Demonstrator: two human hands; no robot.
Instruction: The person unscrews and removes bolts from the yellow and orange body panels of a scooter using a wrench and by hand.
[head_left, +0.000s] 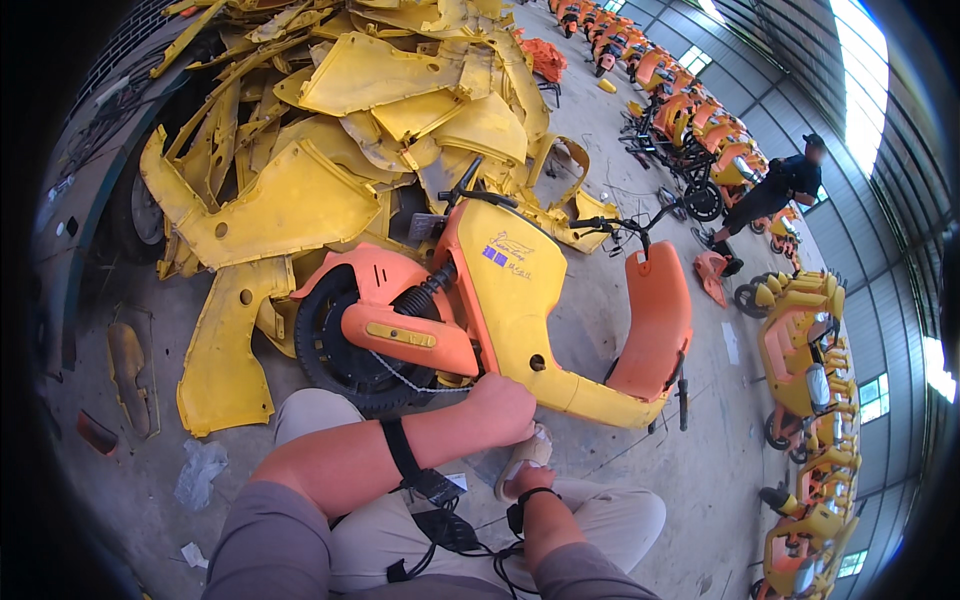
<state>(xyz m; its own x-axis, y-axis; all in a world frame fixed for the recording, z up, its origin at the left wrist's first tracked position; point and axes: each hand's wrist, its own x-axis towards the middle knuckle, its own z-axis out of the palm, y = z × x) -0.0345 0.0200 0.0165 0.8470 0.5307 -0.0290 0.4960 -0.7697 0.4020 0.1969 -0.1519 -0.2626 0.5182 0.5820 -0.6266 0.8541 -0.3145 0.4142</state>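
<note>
A yellow-and-orange scooter [500, 320] lies on its side on the concrete floor [700, 470], a small blue sticker [494, 255] on its yellow body panel. The left hand [503, 408] is closed in a fist against the scooter's lower edge, beside a thin chain [400, 378]; the right hand [527, 477] is mostly hidden, its grip unclear. A heap of loose yellow panels [340, 120] crowds behind, and a row of orange scooters [690, 110] stands beyond, by another person [775, 190].
</note>
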